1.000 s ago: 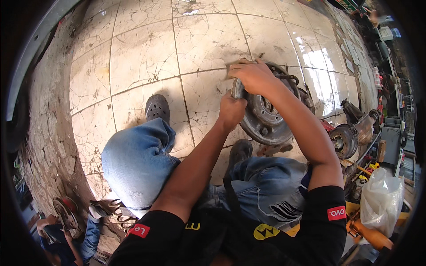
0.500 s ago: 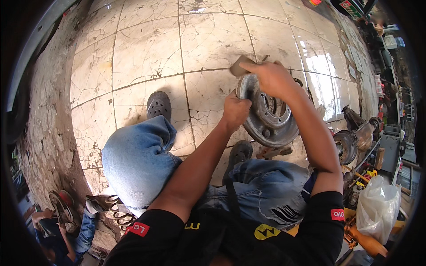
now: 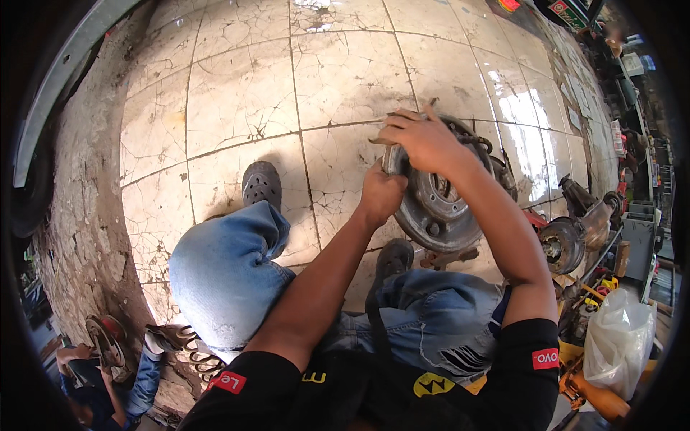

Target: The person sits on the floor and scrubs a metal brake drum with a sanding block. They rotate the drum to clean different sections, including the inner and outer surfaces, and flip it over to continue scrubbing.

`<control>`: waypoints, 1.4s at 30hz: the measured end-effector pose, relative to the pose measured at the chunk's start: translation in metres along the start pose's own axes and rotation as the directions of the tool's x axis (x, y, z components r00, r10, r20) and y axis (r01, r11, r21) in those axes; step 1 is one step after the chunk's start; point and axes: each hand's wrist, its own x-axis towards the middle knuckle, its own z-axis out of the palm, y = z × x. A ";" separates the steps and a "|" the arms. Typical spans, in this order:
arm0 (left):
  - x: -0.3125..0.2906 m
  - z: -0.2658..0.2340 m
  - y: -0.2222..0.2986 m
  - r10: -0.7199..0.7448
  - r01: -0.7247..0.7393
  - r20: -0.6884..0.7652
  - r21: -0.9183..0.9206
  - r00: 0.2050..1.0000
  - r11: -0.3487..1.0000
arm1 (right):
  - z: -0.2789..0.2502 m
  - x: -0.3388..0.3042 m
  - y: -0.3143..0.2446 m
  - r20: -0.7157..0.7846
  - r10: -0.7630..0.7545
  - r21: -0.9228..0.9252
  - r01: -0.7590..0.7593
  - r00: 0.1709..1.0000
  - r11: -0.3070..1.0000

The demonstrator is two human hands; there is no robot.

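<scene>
A rusty grey brake drum (image 3: 438, 212) with a ring of bolt holes stands tilted on the cracked tile floor in front of me. My left hand (image 3: 381, 192) grips its left rim. My right hand (image 3: 420, 136) lies over the top edge, fingers curled around the rim. I sit low with my knees in blue jeans (image 3: 230, 269) on either side, a dark shoe (image 3: 261, 183) out to the left and another shoe (image 3: 392, 258) just under the drum.
An axle hub assembly (image 3: 571, 233) lies at the right, beside a white plastic bag (image 3: 618, 341) and yellow tools. Another person (image 3: 115, 359) crouches at the lower left near coil springs (image 3: 198, 352). A rough wall (image 3: 79, 215) runs along the left.
The drum has been turned and tipped more upright. My right hand has shifted from its right side up onto the top rim; my left hand stays on the left rim.
</scene>
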 end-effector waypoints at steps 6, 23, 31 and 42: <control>0.004 -0.001 -0.018 0.080 -0.080 -0.047 0.001 0.996 0.997 | 0.000 -0.012 -0.008 -0.065 0.067 0.006 -0.067 0.996 0.998; 0.001 0.006 -0.009 0.086 -0.085 -0.040 0.037 0.995 0.996 | -0.013 0.007 -0.009 0.152 0.126 0.011 -0.130 0.980 0.991; -0.003 0.009 -0.008 0.097 -0.078 -0.101 0.174 0.990 0.982 | -0.019 0.010 -0.011 0.205 0.092 -0.005 -0.093 0.974 0.996; -0.001 0.012 -0.008 0.089 -0.080 -0.105 0.084 0.990 0.993 | -0.011 0.007 -0.010 0.132 0.074 0.028 -0.079 0.988 0.996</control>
